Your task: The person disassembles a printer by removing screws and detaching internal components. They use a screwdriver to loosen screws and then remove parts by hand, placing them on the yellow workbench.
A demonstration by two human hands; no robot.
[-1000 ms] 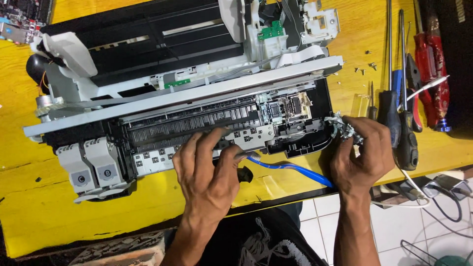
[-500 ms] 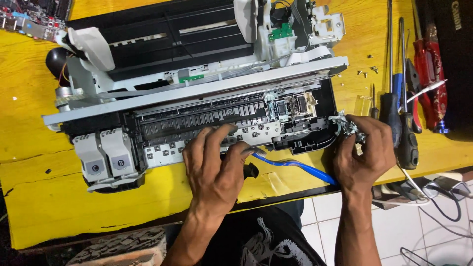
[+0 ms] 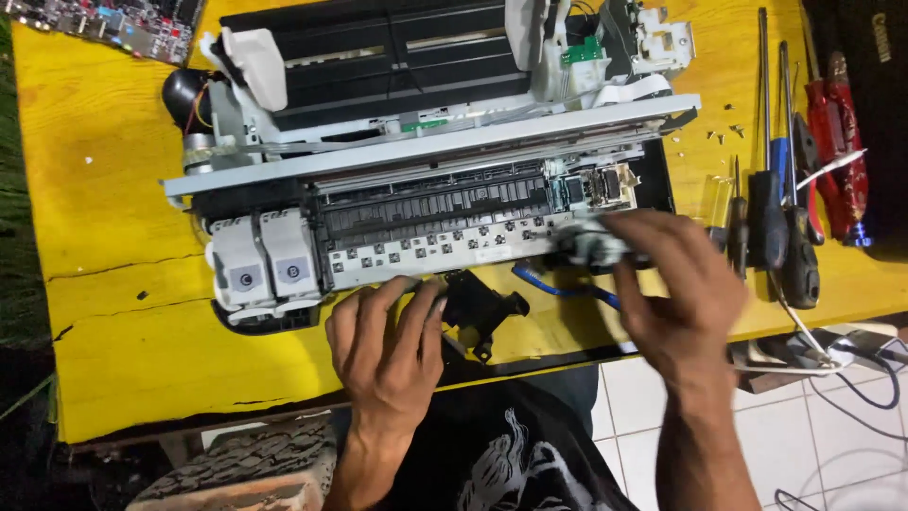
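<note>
A stripped-down printer (image 3: 426, 180) with black and white plastic parts lies on a yellow wooden table (image 3: 104, 189). My left hand (image 3: 388, 345) lies flat at the printer's near edge, fingers apart, beside a loose black plastic part (image 3: 482, 305). My right hand (image 3: 676, 284) is blurred by motion and holds a small grey-white mechanism piece (image 3: 591, 244) at the printer's right front. A blue cable (image 3: 558, 286) runs out from under that area.
Several screwdrivers (image 3: 771, 189) and red-handled pliers (image 3: 837, 142) lie on the table's right side, with small screws (image 3: 724, 134) near them. A circuit board (image 3: 118, 24) sits at the far left corner. White floor tiles and cables (image 3: 851, 369) show below right.
My left hand has slid back from the roller area to the printer's near edge. My right hand has moved left and up with the small piece. The camera view has shifted.
</note>
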